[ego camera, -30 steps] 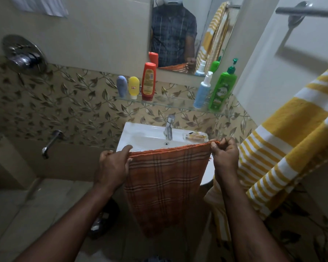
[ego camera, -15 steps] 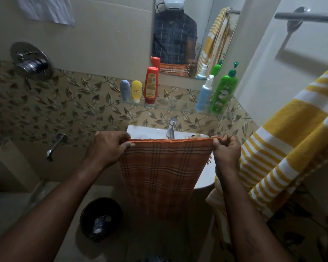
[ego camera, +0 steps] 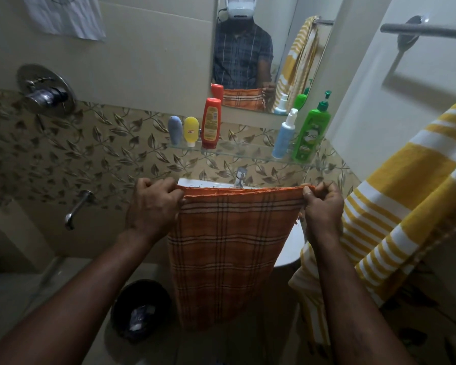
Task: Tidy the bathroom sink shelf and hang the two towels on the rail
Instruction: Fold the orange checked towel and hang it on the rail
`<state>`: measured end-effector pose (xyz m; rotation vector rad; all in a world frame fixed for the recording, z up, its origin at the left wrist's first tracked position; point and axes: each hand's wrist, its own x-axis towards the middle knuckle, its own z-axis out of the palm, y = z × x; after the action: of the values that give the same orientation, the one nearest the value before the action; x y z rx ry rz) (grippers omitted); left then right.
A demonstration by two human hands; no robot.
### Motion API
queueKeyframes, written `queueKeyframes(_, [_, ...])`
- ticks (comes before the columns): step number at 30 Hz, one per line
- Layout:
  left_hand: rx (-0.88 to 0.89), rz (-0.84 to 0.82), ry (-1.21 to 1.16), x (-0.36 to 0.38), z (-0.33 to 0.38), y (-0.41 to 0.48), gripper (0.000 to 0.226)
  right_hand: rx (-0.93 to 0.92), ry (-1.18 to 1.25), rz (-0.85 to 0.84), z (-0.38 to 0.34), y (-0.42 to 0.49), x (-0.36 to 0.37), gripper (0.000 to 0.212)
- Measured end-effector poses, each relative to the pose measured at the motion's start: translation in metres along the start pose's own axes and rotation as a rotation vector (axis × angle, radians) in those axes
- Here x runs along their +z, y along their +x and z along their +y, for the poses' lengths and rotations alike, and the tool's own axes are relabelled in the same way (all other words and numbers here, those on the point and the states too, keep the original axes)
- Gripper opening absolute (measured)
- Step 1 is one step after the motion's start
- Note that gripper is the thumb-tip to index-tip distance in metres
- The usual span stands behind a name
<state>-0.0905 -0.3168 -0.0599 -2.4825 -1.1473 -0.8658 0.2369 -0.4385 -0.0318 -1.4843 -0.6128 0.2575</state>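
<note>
An orange plaid towel (ego camera: 229, 248) hangs in front of the sink (ego camera: 291, 243), stretched flat by its folded top edge and falling freely to a lower corner just beside a dark waste bin (ego camera: 142, 308) on the floor. The left hand (ego camera: 153, 206) is clenched on the top left corner, fingers curled over the hem; the right hand (ego camera: 323, 206) pinches the top right corner between thumb and bent fingers. The cloth hides most of the basin, so only its back rim, right side and the tap (ego camera: 240, 177) show above and beside it.

Behind the tap runs a glass shelf (ego camera: 242, 151). On it stand a grey-blue tube (ego camera: 174, 129) and a yellow tube (ego camera: 190, 130) touching side by side, a red bottle (ego camera: 211, 122) just to their right, then, well apart, a blue spray bottle (ego camera: 283, 137) beside a green pump bottle (ego camera: 312, 130).

A yellow and white striped towel (ego camera: 395, 206) drapes down close to the right wrist; what it hangs from lies outside the view, probably a rail. A bare chrome rail (ego camera: 427, 31) crosses the wall high above it. The mirror (ego camera: 248, 54) reflects the person and the orange cloth.
</note>
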Motion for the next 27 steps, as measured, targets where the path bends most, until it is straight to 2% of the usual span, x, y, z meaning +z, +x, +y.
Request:
queueKeyframes(5, [-0.088,0.010,0.118,-0.001,0.013,-0.006,0.013,-0.069,0.026,0.007,-0.014,0.002,0.007,0.042])
queueKeyframes(8, [-0.158,0.001,0.166,0.000,0.008,-0.003,0.022,-0.094,0.009,0.022,-0.016,0.004,0.008,0.043])
queueKeyframes(12, [-0.189,-0.032,0.107,0.004,-0.009,-0.001,0.031,-0.106,0.009,0.035,-0.015,0.005,0.010,0.042])
queueKeyframes(16, [-0.218,0.010,-0.205,0.002,-0.017,-0.003,0.025,-0.086,0.017,0.073,-0.018,0.009,0.010,0.044])
queueKeyframes(19, [-0.383,0.096,-0.573,-0.007,-0.009,0.000,0.006,-0.066,-0.005,0.100,-0.021,0.012,0.006,0.042])
queueKeyframes(22, [-0.540,0.084,-0.868,-0.009,-0.007,0.004,0.008,-0.048,-0.061,0.130,-0.020,0.014,0.002,0.037])
queueKeyframes(24, [-0.563,0.080,-0.925,-0.007,-0.007,0.007,0.012,-0.035,-0.060,0.135,-0.019,0.014,0.001,0.037])
queueKeyframes(27, [-0.613,0.022,-0.826,-0.004,-0.007,0.009,0.027,-0.023,-0.023,0.116,-0.020,0.013,0.005,0.039])
